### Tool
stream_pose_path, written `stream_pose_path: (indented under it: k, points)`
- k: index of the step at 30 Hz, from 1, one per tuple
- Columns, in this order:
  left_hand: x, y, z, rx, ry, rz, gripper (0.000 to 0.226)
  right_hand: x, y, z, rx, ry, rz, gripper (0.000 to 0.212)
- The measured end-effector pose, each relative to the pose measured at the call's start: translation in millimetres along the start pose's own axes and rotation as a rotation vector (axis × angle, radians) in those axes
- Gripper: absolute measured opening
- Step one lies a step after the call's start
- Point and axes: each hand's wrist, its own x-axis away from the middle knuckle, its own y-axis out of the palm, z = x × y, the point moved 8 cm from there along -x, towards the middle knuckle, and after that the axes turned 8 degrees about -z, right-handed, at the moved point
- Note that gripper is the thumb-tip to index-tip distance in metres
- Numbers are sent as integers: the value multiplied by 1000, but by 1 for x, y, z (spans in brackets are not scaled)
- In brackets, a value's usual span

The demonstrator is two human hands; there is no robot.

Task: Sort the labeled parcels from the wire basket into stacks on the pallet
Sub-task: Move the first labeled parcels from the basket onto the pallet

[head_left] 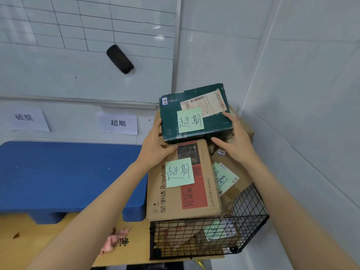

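Note:
A dark green box [212,121] with a green sticky note and a shipping label sits on top of the pile in the black wire basket [251,217]. My left hand [155,147] holds its left edge, thumb under the near side. My right hand [236,141] grips its right corner, fingers on top. Below lies a brown Royalstar carton [206,193] with its own green note. More brown parcels [233,172] with notes fill the basket's right side. The blue pallet [68,176] lies to the left, with nothing on the part I see.
Two paper signs hang on the wall above the pallet, one at the left [29,119] and one at the middle [118,123]. A whiteboard [87,45] with a black eraser [119,59] hangs above. White walls close in on the right. The floor mat [132,250] is yellow.

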Motion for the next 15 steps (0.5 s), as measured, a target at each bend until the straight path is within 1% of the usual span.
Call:
stream_pose_path:
  k: [3,6,10,15]
  points:
    - [-1,-1,5,79,2,1,91,-1,0,-1,-64,-2,9,82]
    - [-1,-12,13,116,-7,42,95,-2,-4,-9,-115,-29,45,78]
    - [3,-33,31,179,34,124,91,-4,-13,-31,-158,-74,121,69]
    - [19,-65,63,200,118,248,85,0,-21,-69,-183,-133,189,60]
